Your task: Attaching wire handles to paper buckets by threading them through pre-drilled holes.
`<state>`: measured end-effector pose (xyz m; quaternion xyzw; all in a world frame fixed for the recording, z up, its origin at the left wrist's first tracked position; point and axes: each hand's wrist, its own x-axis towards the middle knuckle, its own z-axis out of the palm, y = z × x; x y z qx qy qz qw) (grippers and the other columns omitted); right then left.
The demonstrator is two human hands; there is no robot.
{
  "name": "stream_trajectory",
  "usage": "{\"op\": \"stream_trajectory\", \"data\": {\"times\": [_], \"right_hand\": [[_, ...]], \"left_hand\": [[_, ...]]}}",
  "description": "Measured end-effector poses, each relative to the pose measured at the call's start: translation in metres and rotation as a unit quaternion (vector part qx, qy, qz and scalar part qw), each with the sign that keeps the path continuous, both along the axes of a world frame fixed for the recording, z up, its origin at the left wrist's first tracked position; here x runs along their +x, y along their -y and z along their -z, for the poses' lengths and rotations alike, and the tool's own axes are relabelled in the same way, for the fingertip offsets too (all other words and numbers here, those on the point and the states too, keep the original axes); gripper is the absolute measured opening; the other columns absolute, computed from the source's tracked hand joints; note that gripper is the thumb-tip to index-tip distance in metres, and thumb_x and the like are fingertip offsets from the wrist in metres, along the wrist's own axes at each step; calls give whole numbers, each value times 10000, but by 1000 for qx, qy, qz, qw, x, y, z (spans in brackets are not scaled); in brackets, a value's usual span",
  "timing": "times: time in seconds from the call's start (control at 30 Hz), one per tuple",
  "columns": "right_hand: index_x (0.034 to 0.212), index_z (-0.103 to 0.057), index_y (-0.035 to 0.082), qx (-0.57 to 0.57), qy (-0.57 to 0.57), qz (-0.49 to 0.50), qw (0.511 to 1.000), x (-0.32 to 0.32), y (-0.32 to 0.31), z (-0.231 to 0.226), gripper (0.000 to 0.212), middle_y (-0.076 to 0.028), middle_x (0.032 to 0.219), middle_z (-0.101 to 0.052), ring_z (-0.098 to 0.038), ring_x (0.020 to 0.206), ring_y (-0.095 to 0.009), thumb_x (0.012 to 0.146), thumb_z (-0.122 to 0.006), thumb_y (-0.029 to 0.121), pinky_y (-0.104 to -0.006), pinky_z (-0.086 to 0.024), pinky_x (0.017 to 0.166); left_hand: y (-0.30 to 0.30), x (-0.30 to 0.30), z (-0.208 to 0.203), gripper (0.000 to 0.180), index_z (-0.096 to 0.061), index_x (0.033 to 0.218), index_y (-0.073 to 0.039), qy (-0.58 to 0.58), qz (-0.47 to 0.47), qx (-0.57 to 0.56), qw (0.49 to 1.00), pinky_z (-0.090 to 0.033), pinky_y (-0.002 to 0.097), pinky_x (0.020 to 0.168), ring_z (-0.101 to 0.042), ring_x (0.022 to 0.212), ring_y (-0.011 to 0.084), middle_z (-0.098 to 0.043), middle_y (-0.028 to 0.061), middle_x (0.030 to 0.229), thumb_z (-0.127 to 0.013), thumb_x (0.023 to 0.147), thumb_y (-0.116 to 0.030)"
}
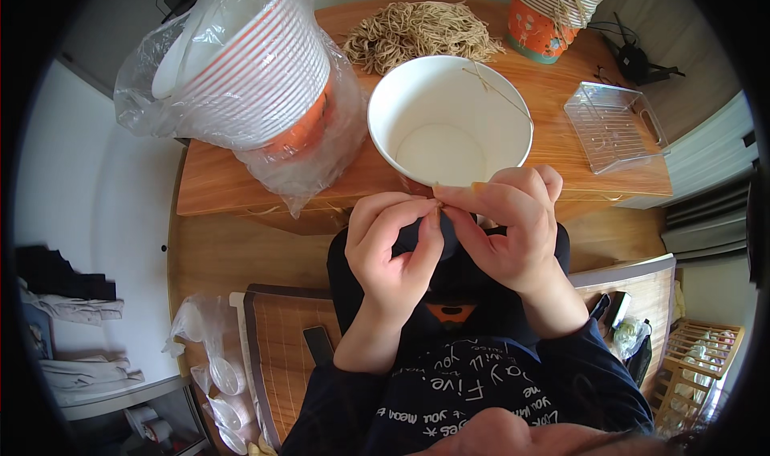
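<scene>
A large white paper bucket (401, 95) stands open-topped at the table's front edge. A thin tan cord (507, 100) runs from inside its far wall over the right rim, then drops out of sight. Just in front of the near rim, my left hand (395, 243) and my right hand (513, 227) meet, fingertips nearly touching. Both are closed in a pinch, and a tiny tan bit, apparently cord, shows between them. Most of what they hold is hidden by the fingers. At the back lies a loose heap of tan cords (425, 35).
Nested buckets in clear plastic (265, 79) lean at left on the wooden table (216, 183). Another stack of orange-patterned buckets (541, 27) stands back right, cords draped over it. A clear plastic tray (613, 127) sits at right. A phone (318, 345) lies on the mat beside my leg.
</scene>
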<state>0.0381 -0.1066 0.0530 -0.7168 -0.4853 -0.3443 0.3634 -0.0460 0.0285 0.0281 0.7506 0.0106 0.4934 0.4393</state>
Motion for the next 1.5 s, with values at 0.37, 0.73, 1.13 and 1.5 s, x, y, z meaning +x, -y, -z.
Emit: {"op": "stream_trajectory", "data": {"times": [0.37, 0.73, 1.13, 1.5], "right_hand": [[1142, -635, 169, 47, 24, 20, 998, -5, -7, -2, 553, 122, 909, -664, -569, 737, -87, 650, -833, 13, -303, -335, 726], [1202, -555, 106, 50, -23, 9, 998, -5, -3, 0, 566, 108, 888, -724, -610, 795, -123, 699, -792, 1, -316, -360, 755], [1229, -502, 80, 31, -164, -46, 985, -6, 5, 0, 544, 50, 958, -759, -605, 912, -154, 761, -772, 18, -356, -341, 862], [1209, -510, 71, 53, -140, -17, 989, -6, 5, 7, 549, 50, 915, -756, -600, 873, -142, 730, -768, 3, -309, -385, 800]], "left_hand": [[-2, 0, 0, 249, -742, 866, -124, -5, -120, 158, 980, -437, 335, 716, -623, 771, 188, -670, -28, 845, -830, 654, -29], [0, 4, 4, 175, -727, 856, -67, -30, -10, 4, 1000, -477, 318, 714, -634, 762, 202, -671, 33, 846, -797, 715, 11], [2, 6, 3, 144, -727, 872, -27, -32, 43, -40, 998, -499, 294, 700, -642, 781, 196, -672, 64, 869, -787, 754, 28], [2, 2, -6, 208, -733, 832, -136, -26, -94, 172, 980, -428, 345, 725, -620, 761, 189, -669, -40, 830, -833, 660, -76]]}}
